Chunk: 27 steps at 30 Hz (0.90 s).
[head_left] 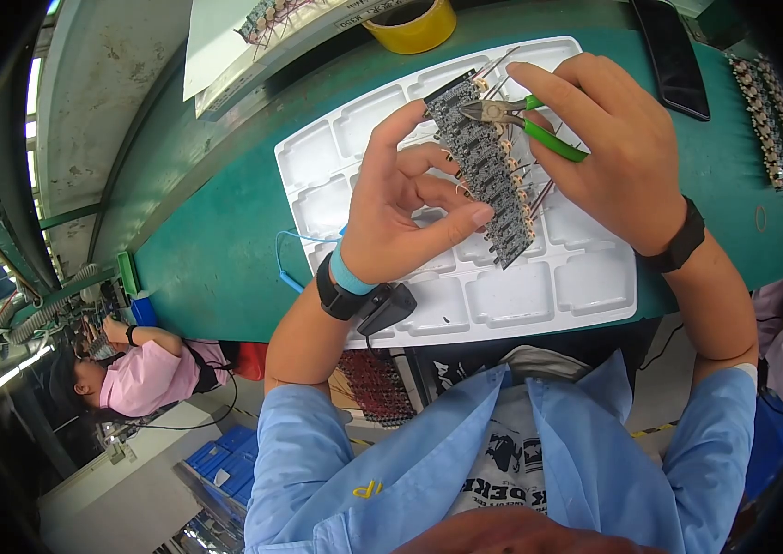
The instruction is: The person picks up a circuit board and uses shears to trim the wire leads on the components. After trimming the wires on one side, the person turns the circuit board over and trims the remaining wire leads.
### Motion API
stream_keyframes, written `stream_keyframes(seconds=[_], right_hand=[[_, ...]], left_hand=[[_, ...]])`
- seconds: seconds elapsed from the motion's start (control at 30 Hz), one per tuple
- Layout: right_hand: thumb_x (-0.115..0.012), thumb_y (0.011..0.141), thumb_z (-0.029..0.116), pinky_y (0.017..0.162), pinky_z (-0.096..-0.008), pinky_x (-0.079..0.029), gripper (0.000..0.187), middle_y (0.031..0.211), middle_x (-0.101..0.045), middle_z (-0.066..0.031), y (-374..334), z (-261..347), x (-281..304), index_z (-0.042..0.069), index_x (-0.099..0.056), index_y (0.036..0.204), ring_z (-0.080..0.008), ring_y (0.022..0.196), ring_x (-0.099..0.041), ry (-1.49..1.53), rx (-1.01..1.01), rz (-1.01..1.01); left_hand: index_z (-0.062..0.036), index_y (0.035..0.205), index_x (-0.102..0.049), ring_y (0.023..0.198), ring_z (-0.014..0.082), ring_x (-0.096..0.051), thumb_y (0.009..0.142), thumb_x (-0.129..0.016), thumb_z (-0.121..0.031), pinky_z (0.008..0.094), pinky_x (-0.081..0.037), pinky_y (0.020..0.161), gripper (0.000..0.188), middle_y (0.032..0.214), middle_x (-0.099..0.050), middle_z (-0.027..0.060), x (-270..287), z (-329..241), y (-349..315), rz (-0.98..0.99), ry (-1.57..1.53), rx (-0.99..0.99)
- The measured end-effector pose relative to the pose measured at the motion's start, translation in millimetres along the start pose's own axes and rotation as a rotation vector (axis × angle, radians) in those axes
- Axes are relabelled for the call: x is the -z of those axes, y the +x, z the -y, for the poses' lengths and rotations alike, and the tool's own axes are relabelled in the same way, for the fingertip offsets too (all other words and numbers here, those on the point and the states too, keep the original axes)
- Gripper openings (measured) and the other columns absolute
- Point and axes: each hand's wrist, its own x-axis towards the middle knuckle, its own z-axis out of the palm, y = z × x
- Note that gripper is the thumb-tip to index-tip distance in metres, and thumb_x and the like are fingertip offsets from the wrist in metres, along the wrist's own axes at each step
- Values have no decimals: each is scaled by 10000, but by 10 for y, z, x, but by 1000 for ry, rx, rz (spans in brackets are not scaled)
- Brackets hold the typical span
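Note:
My left hand (410, 198) grips a long black circuit board panel (488, 175) by its left edge, thumb on the face and fingers along the side. The panel is tilted, with small light-coloured parts and thin leads along its edges. In my right hand (608, 138) is a pair of green-handled side cutters (539, 129), its jaws lying over the upper part of the panel. Whether the jaws touch a lead is too small to tell. Beneath both hands lies a white moulded tray (509, 297) with shallow compartments.
The tray rests on a green bench top (216, 249). A yellow tape roll (414, 30) stands at the back, a black phone (670, 57) at the back right. More component strips (770, 115) lie far right. A co-worker in pink (146, 374) sits at the left.

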Motion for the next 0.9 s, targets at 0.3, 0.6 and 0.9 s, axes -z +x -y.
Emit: stream_keyframes(seconds=[0.3,0.6,0.9], right_hand=[[-856,744,66,665,-380,-528,443,909,-620,-38,-35,18,14,121,-718,1162,-249,819,-659,19,-28,39],[-863,743,86,684,-382,-539,449,948,-643,-39,-20,-6,5,121,-725,1169,-254,861,-674,13,-22,6],[-866,737,88,703,-382,-545,466,970,-650,-52,-8,5,9,108,-727,1181,-262,891,-680,0,-27,0]], left_hand=[[-114,1654,-223,964,202,-785,852,-825,133,317,-642,850,1034,1224,-625,100,-6,10,-8,-2,-11,2],[-107,1645,-221,964,207,-786,850,-813,144,322,-645,862,1023,1224,-623,98,-4,2,2,-16,-27,22],[-106,1647,-221,969,209,-786,849,-809,147,329,-649,857,1022,1220,-626,97,-16,8,-6,-20,-49,23]])
